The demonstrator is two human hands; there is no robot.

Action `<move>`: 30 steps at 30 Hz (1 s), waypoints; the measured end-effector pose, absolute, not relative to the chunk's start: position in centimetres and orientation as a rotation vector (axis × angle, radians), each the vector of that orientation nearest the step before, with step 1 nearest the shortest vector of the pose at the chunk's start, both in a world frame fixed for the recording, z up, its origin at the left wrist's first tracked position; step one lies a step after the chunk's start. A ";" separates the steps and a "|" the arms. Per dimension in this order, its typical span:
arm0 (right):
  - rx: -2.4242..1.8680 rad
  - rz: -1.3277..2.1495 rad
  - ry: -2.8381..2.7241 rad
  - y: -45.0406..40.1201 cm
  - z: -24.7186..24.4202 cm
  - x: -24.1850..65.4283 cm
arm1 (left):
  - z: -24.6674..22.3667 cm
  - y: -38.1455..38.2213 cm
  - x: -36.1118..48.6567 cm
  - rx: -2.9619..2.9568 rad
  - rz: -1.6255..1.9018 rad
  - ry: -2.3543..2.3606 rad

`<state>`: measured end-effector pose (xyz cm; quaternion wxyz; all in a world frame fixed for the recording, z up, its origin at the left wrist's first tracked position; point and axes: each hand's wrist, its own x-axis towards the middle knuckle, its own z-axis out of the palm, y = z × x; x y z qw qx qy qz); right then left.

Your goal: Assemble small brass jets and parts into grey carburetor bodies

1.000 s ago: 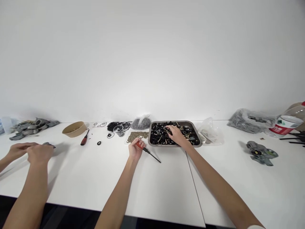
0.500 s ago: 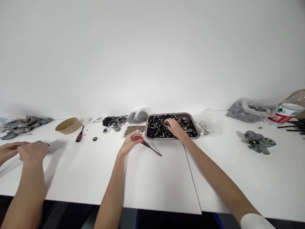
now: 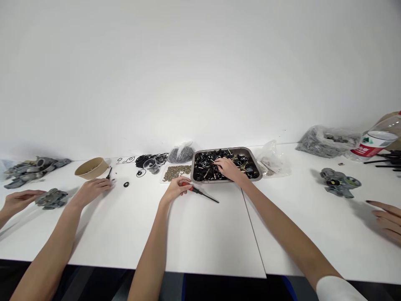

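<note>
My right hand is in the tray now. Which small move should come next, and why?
Probably lift one small part out with the right hand: its fingertips are among the parts in the tray, while the left hand holds the screwdriver.

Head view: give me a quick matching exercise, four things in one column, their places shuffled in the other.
1. Left hand
2. Right hand
3. Tan bowl
4. Grey part

A. On the table, near another person's hand at far right
B. At the dark pieces in the metal tray
C. On the red-handled screwdriver
D. On the table, left of the heap of black rings

Pairs: 1-C, 2-B, 3-D, 4-A
</note>
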<state>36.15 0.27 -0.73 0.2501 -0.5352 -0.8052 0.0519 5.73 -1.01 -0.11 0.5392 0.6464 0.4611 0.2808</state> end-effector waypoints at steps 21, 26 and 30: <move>-1.355 0.178 -2.164 0.1 -0.3 36.0 | 1.4 -2.2 6.1 1.771 0.699 1.066; -1.327 0.212 -2.132 -0.3 0.6 35.8 | 1.3 -2.2 5.9 1.803 0.727 1.112; -1.261 0.240 -2.135 -0.9 2.2 35.4 | 1.8 -1.9 5.5 1.745 0.954 1.185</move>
